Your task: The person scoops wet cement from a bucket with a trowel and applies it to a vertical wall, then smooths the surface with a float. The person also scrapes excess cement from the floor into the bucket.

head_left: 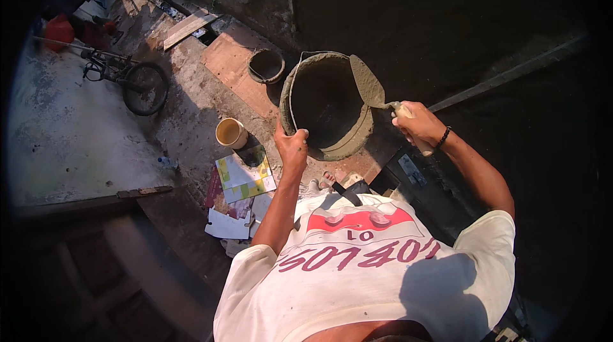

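Head view: big mortar-caked bucket (pixel 327 107) sits centre frame, slightly above the middle, mostly in shadow. Left hand (pixel 292 144) is clamped on its near rim at lower left, fingers hooked over the edge, likely to steady or tilt it. Right hand (pixel 418 123), right of centre, is wrapped tight round the handle of a trowel (pixel 368 83). The blade lies against the bucket's upper-right rim, angled inward, reads as scraping the wall. Blade is coated grey.

Around it: smaller bucket (pixel 266 65) just above-left of the big one, apart. Tan cup (pixel 230 132) left of centre beside coloured tile sheets (pixel 244 176). Bicycle (pixel 128 77) upper left, well clear. Sandalled foot (pixel 327 180) just below the bucket.
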{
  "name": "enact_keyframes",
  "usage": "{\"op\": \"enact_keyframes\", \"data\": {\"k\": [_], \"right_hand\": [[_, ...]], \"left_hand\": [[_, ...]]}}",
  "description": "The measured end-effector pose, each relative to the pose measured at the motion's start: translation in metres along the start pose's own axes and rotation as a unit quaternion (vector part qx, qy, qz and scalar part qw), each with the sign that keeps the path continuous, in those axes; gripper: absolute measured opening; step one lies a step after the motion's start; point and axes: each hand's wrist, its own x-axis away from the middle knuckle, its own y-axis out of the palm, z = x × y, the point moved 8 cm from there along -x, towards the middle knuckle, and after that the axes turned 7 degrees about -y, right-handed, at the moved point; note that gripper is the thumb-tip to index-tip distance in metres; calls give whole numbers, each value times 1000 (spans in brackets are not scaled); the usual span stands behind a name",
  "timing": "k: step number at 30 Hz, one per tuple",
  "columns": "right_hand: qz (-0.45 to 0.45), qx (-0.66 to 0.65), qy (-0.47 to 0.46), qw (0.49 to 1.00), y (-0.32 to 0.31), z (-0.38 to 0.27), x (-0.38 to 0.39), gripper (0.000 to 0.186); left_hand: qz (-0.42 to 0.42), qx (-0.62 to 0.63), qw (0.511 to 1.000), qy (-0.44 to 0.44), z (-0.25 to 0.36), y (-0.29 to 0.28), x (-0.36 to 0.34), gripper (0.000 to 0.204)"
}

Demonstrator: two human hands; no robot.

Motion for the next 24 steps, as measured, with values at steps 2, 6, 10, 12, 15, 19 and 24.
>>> {"op": "enact_keyframes", "data": {"k": [2, 6, 10, 12, 15, 19, 24], "right_hand": [[37, -35, -10, 999, 12, -10, 0, 18], [-35, -137, -36, 989, 43, -27, 12, 26], [-89, 132, -94, 983, 66, -31, -13, 41], [-37, 306, -202, 929, 75, -42, -34, 45], [25, 424, -276, 862, 85, -53, -51, 45], [-43, 529, -253, 809, 91, -50, -40, 37], [-131, 580, -245, 766, 87, -60, -33, 39]], "left_hand": [[0, 18, 1000, 9, 1, -5, 1, 49], [20, 16, 1000, 0, 1, -19, -1, 47], [13, -2, 1000, 12, 8, -27, -2, 47], [-2, -3, 999, 34, 15, -23, -2, 47], [-52, -11, 998, 22, 21, -15, -1, 51], [-48, -7, 999, -2, 23, -19, 2, 52], [-49, -28, 996, 67, 36, -23, 1, 53]]}}
